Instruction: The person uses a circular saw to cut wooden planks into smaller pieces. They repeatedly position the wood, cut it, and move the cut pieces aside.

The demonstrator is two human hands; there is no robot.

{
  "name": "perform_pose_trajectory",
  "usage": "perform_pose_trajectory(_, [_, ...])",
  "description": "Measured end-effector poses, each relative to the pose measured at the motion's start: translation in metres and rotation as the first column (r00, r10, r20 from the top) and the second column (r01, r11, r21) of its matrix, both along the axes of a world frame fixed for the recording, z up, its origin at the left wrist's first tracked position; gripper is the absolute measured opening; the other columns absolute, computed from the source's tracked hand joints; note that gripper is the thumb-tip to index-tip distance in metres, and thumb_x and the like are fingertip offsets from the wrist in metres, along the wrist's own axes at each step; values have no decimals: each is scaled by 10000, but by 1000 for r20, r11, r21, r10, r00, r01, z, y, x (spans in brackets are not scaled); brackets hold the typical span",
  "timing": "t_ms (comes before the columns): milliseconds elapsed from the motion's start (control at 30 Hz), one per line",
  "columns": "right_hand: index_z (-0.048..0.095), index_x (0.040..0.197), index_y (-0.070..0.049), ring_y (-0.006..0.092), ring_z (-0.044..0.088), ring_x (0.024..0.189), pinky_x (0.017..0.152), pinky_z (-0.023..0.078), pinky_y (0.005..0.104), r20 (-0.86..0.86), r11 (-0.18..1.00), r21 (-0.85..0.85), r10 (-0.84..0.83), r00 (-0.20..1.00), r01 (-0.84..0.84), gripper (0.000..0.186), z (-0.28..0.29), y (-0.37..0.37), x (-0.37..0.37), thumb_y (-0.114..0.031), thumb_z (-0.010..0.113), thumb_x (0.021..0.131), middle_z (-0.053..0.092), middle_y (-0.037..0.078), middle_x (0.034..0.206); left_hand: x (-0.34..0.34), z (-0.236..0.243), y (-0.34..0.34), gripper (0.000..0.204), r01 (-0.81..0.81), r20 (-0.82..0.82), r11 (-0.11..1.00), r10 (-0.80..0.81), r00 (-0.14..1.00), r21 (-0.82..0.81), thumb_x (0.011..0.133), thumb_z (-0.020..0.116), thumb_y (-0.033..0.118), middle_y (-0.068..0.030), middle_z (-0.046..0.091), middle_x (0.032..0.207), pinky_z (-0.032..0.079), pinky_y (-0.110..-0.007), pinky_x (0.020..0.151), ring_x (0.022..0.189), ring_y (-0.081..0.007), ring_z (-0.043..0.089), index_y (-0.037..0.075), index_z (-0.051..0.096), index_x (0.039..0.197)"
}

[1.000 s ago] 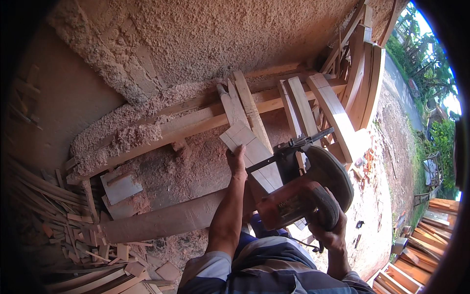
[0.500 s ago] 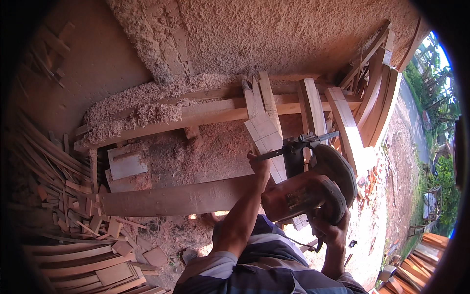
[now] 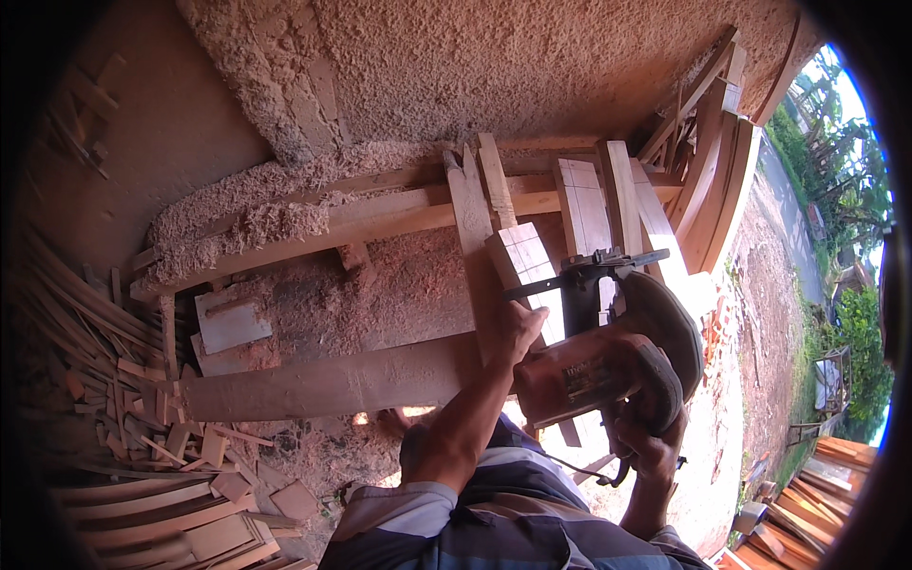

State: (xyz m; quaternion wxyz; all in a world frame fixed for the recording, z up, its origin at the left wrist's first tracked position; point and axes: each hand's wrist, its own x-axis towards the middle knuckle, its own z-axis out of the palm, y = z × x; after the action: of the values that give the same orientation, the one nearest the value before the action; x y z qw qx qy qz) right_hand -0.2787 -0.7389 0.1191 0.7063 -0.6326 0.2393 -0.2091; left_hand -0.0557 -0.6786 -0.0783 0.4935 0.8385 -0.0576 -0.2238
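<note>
In the head view, the right hand [image 3: 651, 445] has its fingers wrapped around the handle of the circular saw [image 3: 570, 380], whose guide bar [image 3: 535, 289] crosses above the marked board [image 3: 525, 249]. Left of the saw, the left hand [image 3: 522, 332] touches that board's edge; whether its fingers close underneath is hidden. Beyond the saw lies a beam [image 3: 408, 214]; leftward, open room separates beam from near plank [image 3: 332, 380].
</note>
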Motion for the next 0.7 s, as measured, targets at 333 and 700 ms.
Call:
perform_pose_trajectory(333, [539, 1279, 136, 93, 490, 417, 359, 373, 245, -32, 999, -12, 47, 998, -47, 604, 9, 9, 15, -61, 698, 730, 578, 41, 664, 14, -63, 51, 640, -437, -122, 820, 423, 898, -370, 818, 818, 270, -312, 645, 1240, 546, -475, 955, 1155, -404, 667, -113, 527, 1240])
perform_pose_trajectory(700, [445, 1489, 101, 104, 507, 672, 550, 405, 239, 43, 959, 83, 269, 962, -271, 836, 22, 99, 67, -68, 704, 712, 609, 116, 967, 47, -5, 427, 631, -783, -151, 563, 778, 610, -264, 843, 778, 317, -180, 683, 1129, 626, -415, 582, 926, -259, 736, -31, 535, 1309])
